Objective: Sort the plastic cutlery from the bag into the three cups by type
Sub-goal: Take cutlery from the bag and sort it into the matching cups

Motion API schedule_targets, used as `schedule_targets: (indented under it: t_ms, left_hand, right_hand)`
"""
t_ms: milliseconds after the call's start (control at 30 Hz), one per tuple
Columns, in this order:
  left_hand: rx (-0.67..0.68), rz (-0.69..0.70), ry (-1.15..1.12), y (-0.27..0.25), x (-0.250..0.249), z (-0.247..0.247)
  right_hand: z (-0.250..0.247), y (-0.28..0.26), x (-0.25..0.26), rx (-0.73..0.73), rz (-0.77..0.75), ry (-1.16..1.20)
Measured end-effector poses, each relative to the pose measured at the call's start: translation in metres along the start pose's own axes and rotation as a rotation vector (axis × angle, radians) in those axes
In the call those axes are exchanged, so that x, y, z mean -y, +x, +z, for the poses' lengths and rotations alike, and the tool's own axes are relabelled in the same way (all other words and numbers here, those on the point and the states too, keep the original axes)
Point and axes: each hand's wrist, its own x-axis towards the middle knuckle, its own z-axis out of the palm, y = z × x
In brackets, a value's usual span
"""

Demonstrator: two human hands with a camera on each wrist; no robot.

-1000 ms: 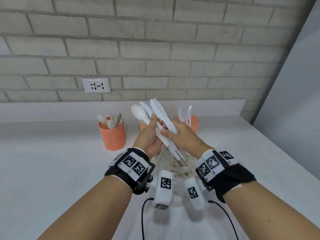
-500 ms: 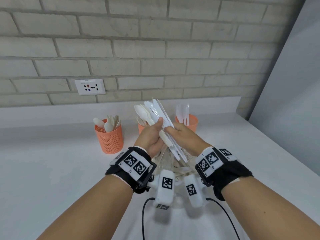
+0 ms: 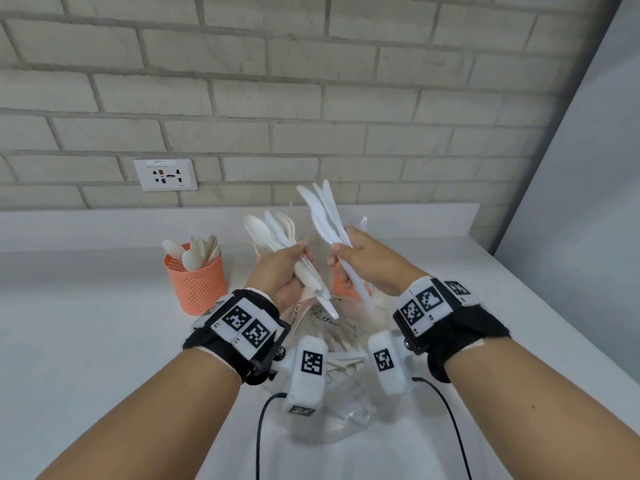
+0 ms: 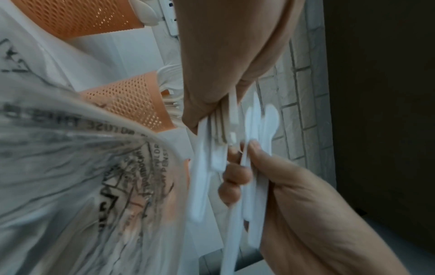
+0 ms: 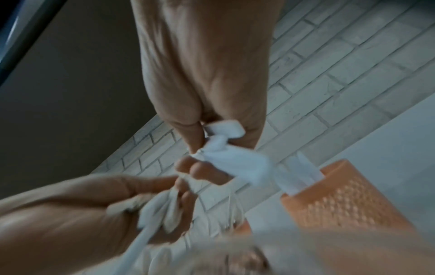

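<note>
Two hands: holding apart, raised over the bag (image 3: 332, 403).
Left hand (image 3: 280, 275): fingers curling round spoons (image 3: 266, 233), bowls pointing to 11 o'clock.
Right hand (image 3: 374, 261): fingers clamping on knives (image 3: 325, 216), blades pointing to 11 o'clock.
Cups: spoon cup (image 3: 197, 285) standing at 9 o'clock of hands; two others mostly hiding behind hands.

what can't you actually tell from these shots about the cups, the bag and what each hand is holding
- Middle orange mesh cup: hidden behind the left hand in the head view; its contents are blurred in the left wrist view.
- Right orange mesh cup: mostly behind the right hand; the count inside is unreadable.
- Clear printed plastic bag: wrist cameras cover it; what remains is unclear.
- White plastic cutlery bundle in the left hand: overlapping, mix uncertain.
</note>
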Motion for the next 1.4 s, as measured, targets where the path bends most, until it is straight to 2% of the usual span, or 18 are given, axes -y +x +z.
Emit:
schedule_targets:
  t_ms: [100, 300, 433, 600, 700, 800, 900, 967, 1067, 1200, 1300, 1400]
  left_hand:
    - [-0.032, 0.03, -0.055, 0.006, -0.007, 0.001]
    - [0.017, 0.099, -0.087, 0.01, -0.014, 0.0]
    - [0.096, 0.119, -0.092, 0.009, -0.015, -0.003]
    - [0.199, 0.127, -0.033, 0.007, -0.014, -0.01]
    - [0.236, 0.133, -0.045, 0.003, -0.015, -0.012]
    - [0.242, 0.15, -0.064, 0.003, -0.018, -0.016]
    - [0.178, 0.175, -0.071, 0.004, -0.024, -0.021]
    - [0.12, 0.188, -0.084, 0.003, -0.026, -0.023]
    - [0.092, 0.197, -0.067, -0.001, -0.029, -0.02]
    - [0.106, 0.178, -0.091, -0.006, -0.031, -0.018]
    - [0.151, 0.15, -0.165, -0.006, -0.032, -0.021]
    - [0.148, 0.17, -0.235, -0.008, -0.032, -0.021]
  right_hand:
    - [-0.026, 0.022, 0.006, -0.094, -0.074, 0.0]
    - [-0.046, 0.068, -0.001, -0.351, -0.31, 0.013]
    - [-0.037, 0.088, -0.031, -0.352, -0.295, 0.039]
    - [-0.031, 0.096, -0.062, -0.234, -0.131, -0.03]
    - [-0.028, 0.1, -0.067, -0.21, -0.088, -0.116]
    - [-0.027, 0.101, -0.061, -0.274, -0.148, -0.177]
    - [-0.028, 0.098, -0.044, -0.418, -0.307, -0.288]
    - [-0.025, 0.092, -0.027, -0.449, -0.4, -0.286]
    - [-0.013, 0.075, 0.001, -0.381, -0.529, -0.218]
    - [0.007, 0.045, 0.029, -0.114, -0.588, -0.18]
    - [0.021, 0.034, 0.034, 0.034, -0.563, -0.279]
    - [0.035, 0.033, 0.029, 0.049, -0.548, -0.436]
